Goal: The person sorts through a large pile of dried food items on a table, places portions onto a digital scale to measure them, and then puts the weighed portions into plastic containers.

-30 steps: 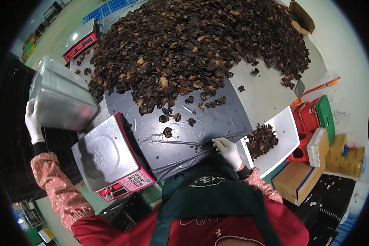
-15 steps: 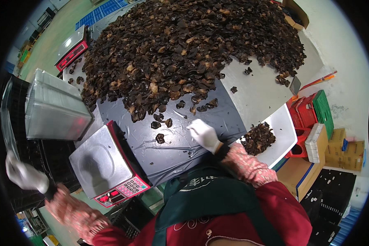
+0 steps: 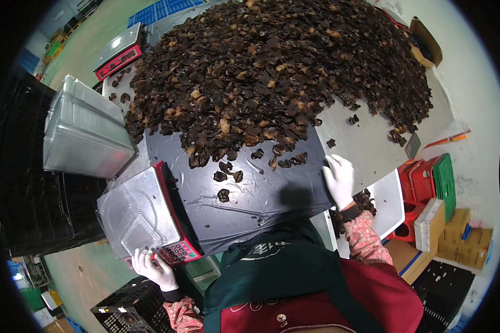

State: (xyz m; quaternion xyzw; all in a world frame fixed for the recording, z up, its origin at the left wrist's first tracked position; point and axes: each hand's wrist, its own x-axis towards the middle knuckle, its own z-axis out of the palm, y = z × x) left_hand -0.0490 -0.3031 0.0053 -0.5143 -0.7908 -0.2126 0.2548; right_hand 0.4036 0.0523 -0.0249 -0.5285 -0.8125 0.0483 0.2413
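My left hand (image 3: 154, 270), in a white glove, is at the near edge of a red-and-silver scale (image 3: 139, 202). Its fingers are closed on the edge of a clear plastic tray (image 3: 140, 232) lying on the scale's plate. My right hand (image 3: 340, 180), also gloved in white, hovers over the right edge of the dark plastic sheet (image 3: 250, 205). Its fingers are stretched out and hold nothing. Beyond both hands spreads a big heap of dark wood ear mushrooms (image 3: 272, 83). A few loose mushrooms (image 3: 223, 195) rest on the sheet.
Stacked clear trays (image 3: 89, 130) stand left of the heap, and a second scale (image 3: 118, 53) is behind them. A white bin (image 3: 391, 205) with mushrooms sits below my right hand. Red and green crates (image 3: 422, 180) and cardboard boxes (image 3: 466, 238) line the right; a black crate (image 3: 130, 308) is at lower left.
My left hand has moved right from beside the tray stack, bringing a clear tray onto the scale. My right hand has shifted right across the sheet and its fingers have straightened. The view has shifted slightly.
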